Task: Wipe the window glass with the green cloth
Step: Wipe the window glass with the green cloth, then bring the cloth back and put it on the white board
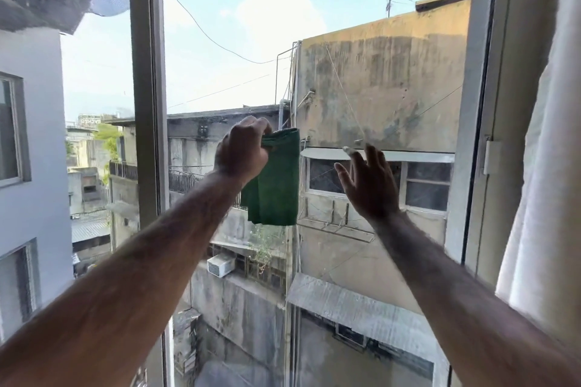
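The window glass [314, 41] fills the middle of the head view, between a grey frame post on the left and a white frame on the right. My left hand [240, 152] is raised in front of it, pinching the top corner of the green cloth [276, 185]. The cloth hangs folded below my fingers. To the right of the cloth my right hand [366, 184] is lifted with its fingers spread, holding nothing. A gap separates it from the cloth's right edge.
A grey vertical frame post [147, 88] stands left of my left arm. The white window frame with a latch [490, 157] is on the right, and a white curtain [544, 166] hangs beside it. Buildings and wires lie beyond the glass.
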Motion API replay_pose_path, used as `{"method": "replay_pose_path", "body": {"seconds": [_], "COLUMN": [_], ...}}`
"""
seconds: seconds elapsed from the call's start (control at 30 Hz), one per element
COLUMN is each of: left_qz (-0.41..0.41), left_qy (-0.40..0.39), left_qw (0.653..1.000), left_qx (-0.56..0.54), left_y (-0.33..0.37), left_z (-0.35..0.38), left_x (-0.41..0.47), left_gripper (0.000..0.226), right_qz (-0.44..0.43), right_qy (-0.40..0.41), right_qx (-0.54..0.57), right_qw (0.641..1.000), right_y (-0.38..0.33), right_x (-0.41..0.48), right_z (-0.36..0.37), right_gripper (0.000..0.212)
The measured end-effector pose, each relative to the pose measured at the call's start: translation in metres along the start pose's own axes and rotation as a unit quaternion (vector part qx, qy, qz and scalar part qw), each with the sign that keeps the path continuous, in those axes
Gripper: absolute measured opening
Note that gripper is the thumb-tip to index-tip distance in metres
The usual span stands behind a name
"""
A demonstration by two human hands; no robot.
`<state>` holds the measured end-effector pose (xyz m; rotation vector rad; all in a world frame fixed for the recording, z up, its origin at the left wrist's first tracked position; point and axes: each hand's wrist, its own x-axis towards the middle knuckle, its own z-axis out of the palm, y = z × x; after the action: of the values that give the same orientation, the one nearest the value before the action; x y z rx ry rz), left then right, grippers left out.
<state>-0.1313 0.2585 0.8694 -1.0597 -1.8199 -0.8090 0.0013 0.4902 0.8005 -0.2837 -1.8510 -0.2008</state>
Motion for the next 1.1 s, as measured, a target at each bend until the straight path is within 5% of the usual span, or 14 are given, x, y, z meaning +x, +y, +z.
{"method": "replay_pose_path", "body": {"seconds": [0.1,0.2,0.3,0.43,0.63,0.8,1.0,1.1], "left_qz": [-0.003,0.003,-0.021,-0.096,-0.294,-0.331,-0.4,-0.447], "left_qy": [0.013,0.032,0.062,0.089,0.025,-0.122,-0.148,-0.135], "left_qw": [1.0,0.996,0.984,0.964,0.849,0.722,0.672,0.665], "left_qx": [-0.008,-0.082,-0.167,-0.231,-0.438,-0.595,-0.606,-0.583], "left_y": [0.004,0.01,0.014,0.007,-0.025,-0.064,-0.089,-0.092], "left_z": [-0.012,-0.029,-0.045,-0.063,-0.071,-0.061,-0.041,-0.032], "left_x": [0.002,0.005,0.004,-0.007,-0.047,-0.097,-0.167,-0.212], "left_gripper": [0.032,0.024,0.02,0.029,0.028,0.021,0.028,0.017], "right_qz": [0.03,0.126,0.219,0.304,0.386,0.437,0.479,0.487], "right_qy": [-0.104,-0.223,-0.309,-0.266,-0.18,-0.151,-0.174,-0.255], "right_qx": [0.148,0.286,0.411,0.54,0.626,0.604,0.589,0.609], "right_qw": [0.983,0.924,0.829,0.738,0.653,0.649,0.628,0.571], "right_y": [-0.03,-0.059,-0.072,-0.083,-0.091,-0.1,-0.106,-0.106], "right_x": [0.0,0.003,0.003,-0.003,-0.012,-0.035,-0.093,-0.135], "right_z": [-0.014,-0.025,-0.033,-0.049,-0.064,-0.062,-0.044,-0.041], "right_gripper": [0.064,0.099,0.072,0.018,0.011,0.018,0.035,0.021]}}
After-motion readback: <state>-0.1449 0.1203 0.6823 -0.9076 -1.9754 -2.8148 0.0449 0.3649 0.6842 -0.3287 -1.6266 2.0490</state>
